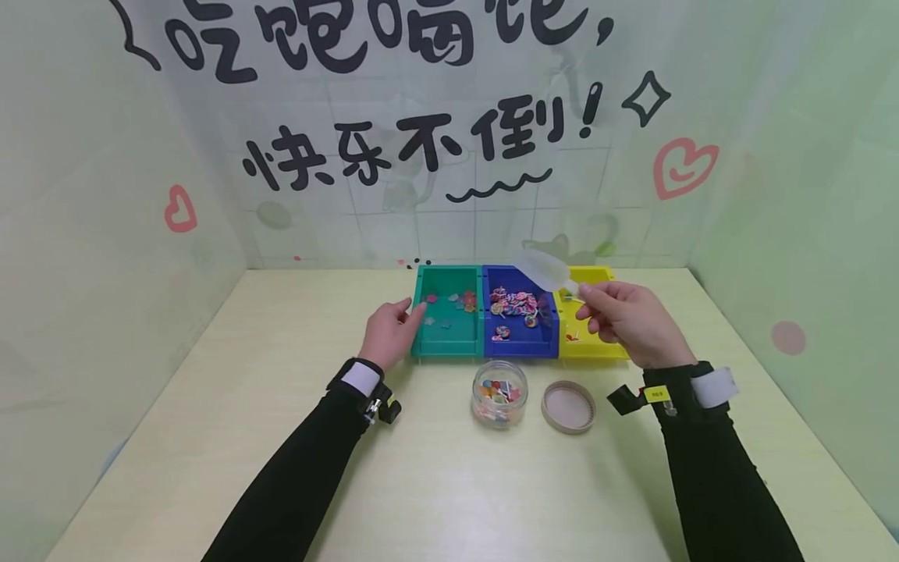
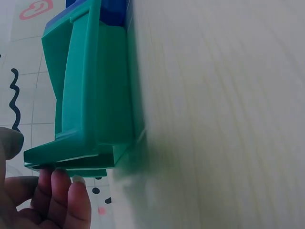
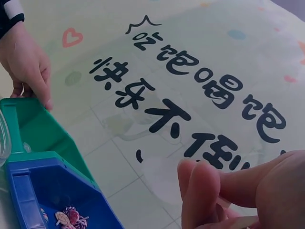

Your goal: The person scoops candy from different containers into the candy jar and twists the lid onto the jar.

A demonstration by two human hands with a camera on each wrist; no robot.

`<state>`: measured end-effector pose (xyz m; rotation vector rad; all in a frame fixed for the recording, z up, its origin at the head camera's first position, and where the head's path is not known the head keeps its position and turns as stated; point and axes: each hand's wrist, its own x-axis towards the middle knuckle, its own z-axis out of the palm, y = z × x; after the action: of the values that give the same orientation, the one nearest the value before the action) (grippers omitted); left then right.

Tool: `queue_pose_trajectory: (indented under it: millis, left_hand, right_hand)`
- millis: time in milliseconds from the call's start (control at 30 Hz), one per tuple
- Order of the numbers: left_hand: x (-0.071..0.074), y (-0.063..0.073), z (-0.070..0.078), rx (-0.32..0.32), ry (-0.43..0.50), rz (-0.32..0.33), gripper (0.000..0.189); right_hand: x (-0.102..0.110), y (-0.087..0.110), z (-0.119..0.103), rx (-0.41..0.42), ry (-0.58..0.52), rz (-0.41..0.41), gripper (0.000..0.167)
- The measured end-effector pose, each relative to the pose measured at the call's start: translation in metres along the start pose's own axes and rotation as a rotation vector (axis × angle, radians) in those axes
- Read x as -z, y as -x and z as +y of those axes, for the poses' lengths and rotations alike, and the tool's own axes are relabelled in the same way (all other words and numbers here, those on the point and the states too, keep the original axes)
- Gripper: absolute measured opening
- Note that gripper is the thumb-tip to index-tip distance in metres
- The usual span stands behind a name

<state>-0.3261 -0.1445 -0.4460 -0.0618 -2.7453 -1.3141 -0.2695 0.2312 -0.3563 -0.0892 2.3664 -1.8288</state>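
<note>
My left hand [image 1: 392, 334] holds the left side wall of the green bin [image 1: 449, 347]. In the left wrist view its fingers [image 2: 76, 202] lie under the bin's rim, with the thumb just above. My right hand [image 1: 632, 320] pinches the handle of a translucent scoop [image 1: 544, 271] between thumb and fingers. The scoop hangs in the air above the blue bin [image 1: 521, 347] and the yellow bin [image 1: 593, 349]; it looks empty. Small lollipop-shaped pieces [image 1: 516, 303] fill part of the blue bin. Pale and reddish little pieces [image 1: 467, 300] lie in the green one.
A clear open jar [image 1: 499, 394] with colourful small pieces stands in front of the blue bin. To its right lies a round lid [image 1: 568, 407]. The three bins stand side by side on the wooden table [image 1: 232, 390], against a printed curtain [image 1: 449, 226].
</note>
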Motion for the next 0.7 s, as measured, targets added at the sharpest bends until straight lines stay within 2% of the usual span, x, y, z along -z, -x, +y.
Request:
queue_pose_trajectory:
  millis: [233,467,700]
  left_hand:
    - [0.000,-0.003,-0.001,-0.014,0.001,-0.031,0.048]
    - [-0.003,-0.003,0.000,-0.008,0.017,0.023,0.042]
    - [-0.005,-0.002,0.000,0.023,0.042,0.023,0.041]
  right_hand:
    - [-0.008,-0.003,0.000,0.010,0.090,0.033,0.047]
    - [-0.019,-0.009,0.002,-0.008,0.209,0.061,0.049]
    - [-0.027,-0.018,-0.002,-0.052,0.345,0.049,0.039]
